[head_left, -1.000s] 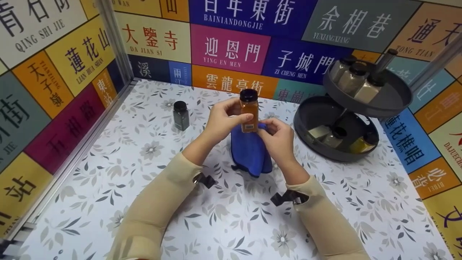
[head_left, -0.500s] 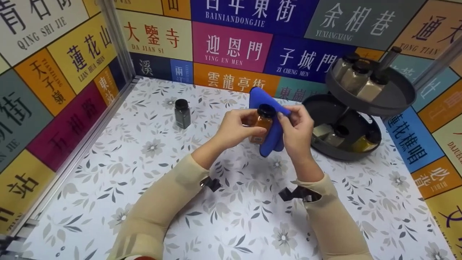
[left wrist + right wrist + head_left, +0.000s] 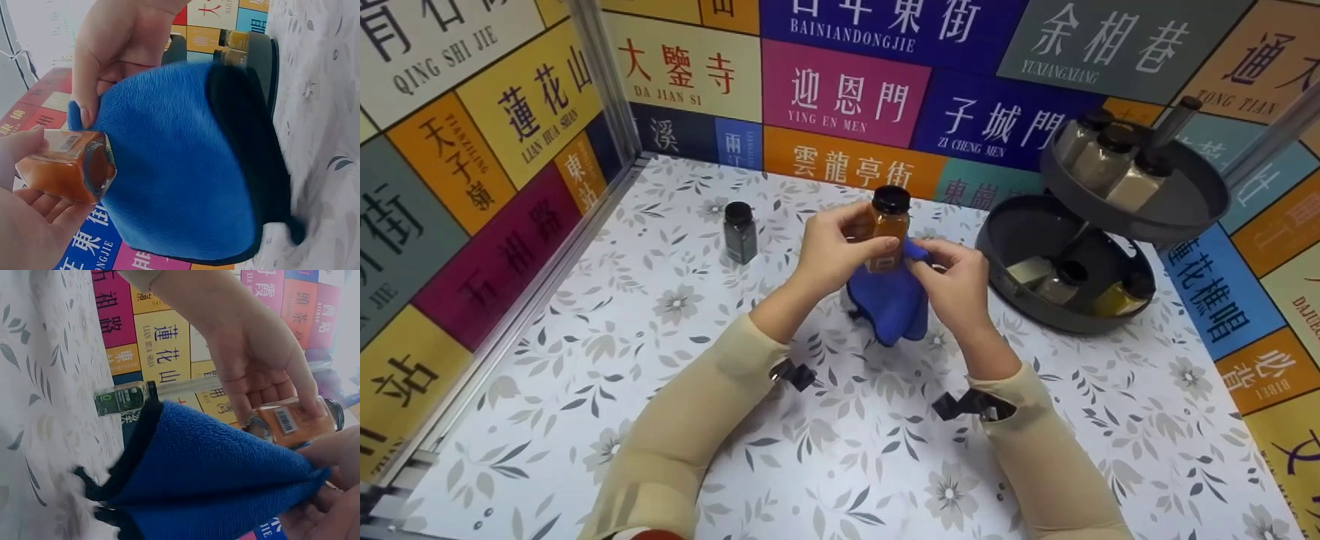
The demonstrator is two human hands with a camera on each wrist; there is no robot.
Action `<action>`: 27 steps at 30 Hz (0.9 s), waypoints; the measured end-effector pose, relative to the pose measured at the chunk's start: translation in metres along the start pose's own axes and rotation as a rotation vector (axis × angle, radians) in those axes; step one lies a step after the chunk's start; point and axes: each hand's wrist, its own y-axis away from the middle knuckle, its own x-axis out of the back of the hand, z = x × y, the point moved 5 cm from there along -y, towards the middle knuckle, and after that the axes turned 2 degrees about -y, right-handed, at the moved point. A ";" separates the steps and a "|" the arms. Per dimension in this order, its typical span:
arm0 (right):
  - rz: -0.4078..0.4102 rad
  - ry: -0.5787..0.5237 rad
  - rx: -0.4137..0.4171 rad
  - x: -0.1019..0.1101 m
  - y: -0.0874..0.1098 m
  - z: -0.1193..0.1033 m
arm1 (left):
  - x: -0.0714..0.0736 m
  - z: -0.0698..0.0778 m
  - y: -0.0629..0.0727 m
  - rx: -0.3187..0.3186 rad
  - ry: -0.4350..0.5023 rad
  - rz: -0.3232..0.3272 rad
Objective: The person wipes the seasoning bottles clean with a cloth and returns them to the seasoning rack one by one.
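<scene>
My left hand (image 3: 832,251) grips a glass spice jar (image 3: 889,229) of orange-brown powder with a black lid, held upright above the table. Its thumb lies across the front, and a barcode label shows in the right wrist view. My right hand (image 3: 956,281) pinches a blue cloth (image 3: 889,304) by its upper edge, right beside the jar. The cloth hangs down folded, with dark trim along its border and a small loop (image 3: 295,229) at one corner. In the left wrist view the jar's base overlaps the cloth. A dark-filled jar (image 3: 740,234) with a green label stands on the table to the left.
A dark two-tier round tray (image 3: 1065,322) stands at the right. Pale jars (image 3: 1136,184) sit on its upper tier; more jars, one with yellow contents (image 3: 1121,296), are on the lower. Printed panels wall the flowered table (image 3: 840,465) at the back and sides.
The cloth went up against the jar's right side half a second ago, and now hangs below it again. Both hands moved right with the jar, then back left; the jar tilted and is upright again.
</scene>
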 end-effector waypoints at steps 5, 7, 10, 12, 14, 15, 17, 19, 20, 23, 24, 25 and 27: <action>0.046 0.007 -0.045 0.005 -0.005 0.001 | -0.009 -0.005 0.000 0.010 -0.043 -0.089; 0.106 -0.090 -0.033 0.009 -0.006 0.001 | -0.012 -0.007 0.001 0.016 -0.080 -0.128; 0.203 -0.285 0.083 0.015 -0.004 -0.004 | -0.016 -0.007 0.001 0.032 -0.122 -0.152; 0.249 -0.403 0.170 0.018 -0.001 -0.006 | -0.016 -0.007 0.002 0.045 -0.119 -0.149; 0.266 -0.473 0.227 0.016 0.002 -0.007 | -0.014 -0.006 0.002 0.055 -0.106 -0.130; 0.269 -0.495 0.231 0.014 0.003 -0.007 | -0.013 -0.005 0.002 0.058 -0.096 -0.118; 0.269 -0.480 0.208 0.010 0.004 -0.003 | -0.011 -0.003 0.002 0.062 -0.076 -0.094; 0.253 -0.441 0.174 0.006 0.004 0.000 | -0.008 -0.001 0.002 0.061 -0.062 -0.067; 0.243 -0.421 0.159 0.004 0.004 0.000 | -0.007 -0.001 0.001 0.060 -0.055 -0.054; 0.199 -0.351 0.124 0.000 0.005 0.001 | -0.004 0.000 0.001 0.060 -0.033 -0.028; 0.182 -0.331 0.116 -0.001 0.006 0.001 | -0.003 0.000 0.001 0.060 -0.033 -0.021; 0.163 -0.310 0.105 -0.001 0.006 0.001 | -0.003 0.000 0.001 0.064 -0.030 -0.017; 0.121 -0.274 0.068 -0.001 0.007 0.001 | -0.002 -0.002 0.001 0.070 -0.038 -0.013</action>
